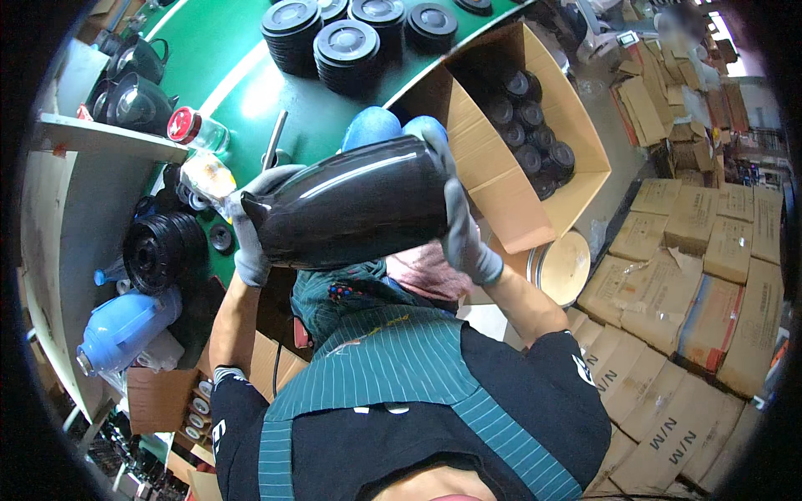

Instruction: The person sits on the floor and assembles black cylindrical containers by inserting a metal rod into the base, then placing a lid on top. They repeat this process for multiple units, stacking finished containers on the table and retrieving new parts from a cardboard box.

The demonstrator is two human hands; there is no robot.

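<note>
A glossy black jug-like body (359, 200), with a small spout-like point at its left end, is held tilted in front of my chest. My left hand (253, 227), in a grey glove, is wrapped round the left end. My right hand (464, 234), also gloved, grips the right end. Just behind it, two blue rounded pieces (373, 128) show at the green table's (251, 88) edge; their lower parts are hidden. A thin metal rod (275, 140) stands beyond my left hand.
Stacked black lids (349, 48) stand at the table's far side. An open cardboard box (576, 125) at right holds black round parts. On the left are a red-lidded jar (199, 129), stacked black discs (159, 252) and a blue jug body (125, 330). Closed cartons (660, 292) fill the right.
</note>
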